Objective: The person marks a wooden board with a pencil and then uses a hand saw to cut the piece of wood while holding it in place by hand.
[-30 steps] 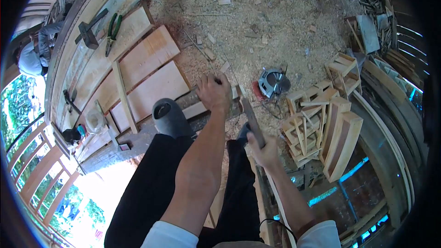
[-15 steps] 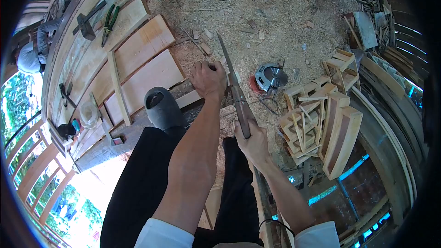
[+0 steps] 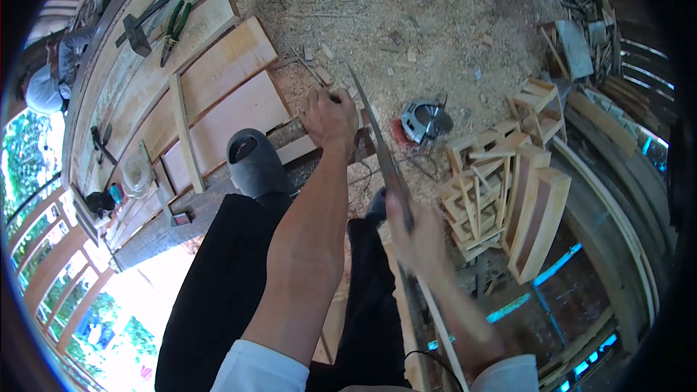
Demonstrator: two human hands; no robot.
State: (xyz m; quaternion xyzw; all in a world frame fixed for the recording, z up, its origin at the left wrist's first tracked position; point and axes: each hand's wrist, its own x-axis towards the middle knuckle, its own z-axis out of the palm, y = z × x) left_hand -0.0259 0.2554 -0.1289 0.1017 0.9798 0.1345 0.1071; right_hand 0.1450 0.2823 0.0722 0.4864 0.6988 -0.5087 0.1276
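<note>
My right hand, a little blurred, is wrapped round the handle end of a hand saw. Its narrow, tapering blade points up and slightly left, seen almost edge-on, just right of my left hand. That left hand is closed, knuckles up, over a light wooden strip at the end of the dark bench beam. My wrist and fingers hide part of the strip. A foot in a grey slip-on shoe rests on the beam left of the strip.
Planks, a hammer, pliers and a clear plastic tub lie left. A circular saw sits on the sawdust-covered floor; wooden frames are stacked right. Another person is at far left.
My right hand and the saw have moved down and to the right, back toward my body. My left hand stays in almost the same place.
</note>
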